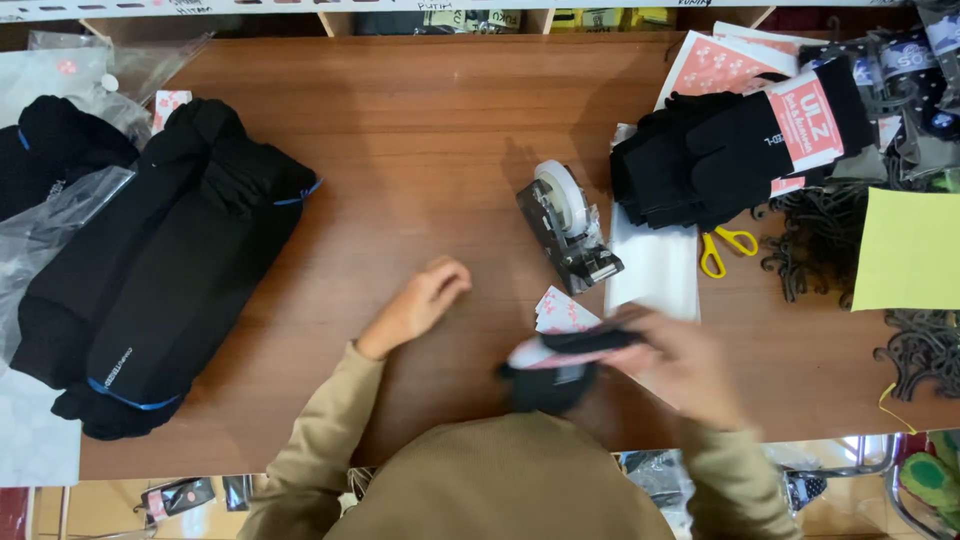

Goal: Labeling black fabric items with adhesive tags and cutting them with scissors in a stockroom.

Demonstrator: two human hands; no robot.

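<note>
My right hand (685, 365) grips a black sock with a pink-and-white paper band (565, 355) near the table's front edge; it is blurred. My left hand (425, 300) rests on the wooden table (430, 130) with its fingers loosely curled and nothing in it, a little left of the sock. A black tape dispenser with a white roll (567, 225) stands just beyond both hands. A few pink paper labels (562, 312) lie between the dispenser and the sock.
A big bundle of black socks (165, 270) lies at the left beside clear plastic bags (60, 210). At the right: banded black socks (735, 150), pink label sheets (715, 62), yellow scissors (725, 247), a white sheet (655, 270), black hooks (815, 240), yellow-green paper (908, 250).
</note>
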